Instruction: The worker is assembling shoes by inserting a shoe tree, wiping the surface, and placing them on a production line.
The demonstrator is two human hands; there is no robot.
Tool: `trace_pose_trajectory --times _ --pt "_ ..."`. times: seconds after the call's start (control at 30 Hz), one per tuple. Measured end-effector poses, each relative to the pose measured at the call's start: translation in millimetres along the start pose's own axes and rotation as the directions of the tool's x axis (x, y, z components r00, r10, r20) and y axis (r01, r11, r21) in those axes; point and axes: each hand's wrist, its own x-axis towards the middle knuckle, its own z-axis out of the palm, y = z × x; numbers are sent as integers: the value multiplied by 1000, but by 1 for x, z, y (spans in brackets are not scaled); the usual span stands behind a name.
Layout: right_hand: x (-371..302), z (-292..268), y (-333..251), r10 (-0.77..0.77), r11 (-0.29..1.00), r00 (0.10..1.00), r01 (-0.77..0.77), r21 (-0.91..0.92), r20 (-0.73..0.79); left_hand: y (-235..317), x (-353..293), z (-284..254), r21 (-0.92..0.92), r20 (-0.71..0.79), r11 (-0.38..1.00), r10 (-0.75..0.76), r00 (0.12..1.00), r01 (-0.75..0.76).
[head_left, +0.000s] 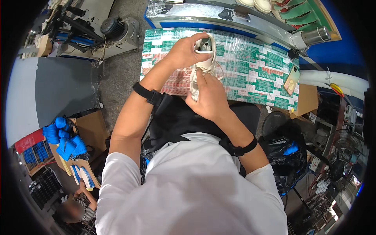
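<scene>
A cream lace-up shoe [204, 64] lies over the taped tabletop, its heel pointing away from me and its toe toward me. Inside its opening sits a dark shoe last [205, 45] with a round hole in its top. My left hand [186, 51] is closed around the collar and tongue from the left. Against the laced front, my right hand [211, 94] grips the shoe, index finger on the laces and thumb by the toe. Loose lace loops hang out at both sides. My right hand covers part of the toe.
Green-and-white printed tape covers the table [250, 70]; a phone [291, 80] lies at its right end. Behind it runs a metal-edged conveyor [219, 15]. A motor [113, 28] stands far left. Blue rolls [64, 137] and another person [80, 203] are at lower left.
</scene>
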Motion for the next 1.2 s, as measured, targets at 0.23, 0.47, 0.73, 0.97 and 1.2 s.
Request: trace_pose_trajectory --times 0.23,0.47,0.73,0.97,1.2 --pt "-30 -26 -1 -6 982 999 12 186 -35 -12 -4 -3 -27 -53 995 92 994 -94" --pt "5 -3 6 -35 990 999 38 133 -29 -14 -2 3 -42 -72 996 77 994 -80" --pt "-57 -40 -2 -27 976 988 -6 218 151 -15 -3 -4 -115 -32 992 53 998 -56" --pt "-34 -40 13 -4 970 993 32 241 -117 3 -26 23 -94 -259 996 -22 966 -2" --pt "-45 -38 131 312 949 912 -288 126 -266 -1 -48 74 -172 -373 978 -172 912 114"
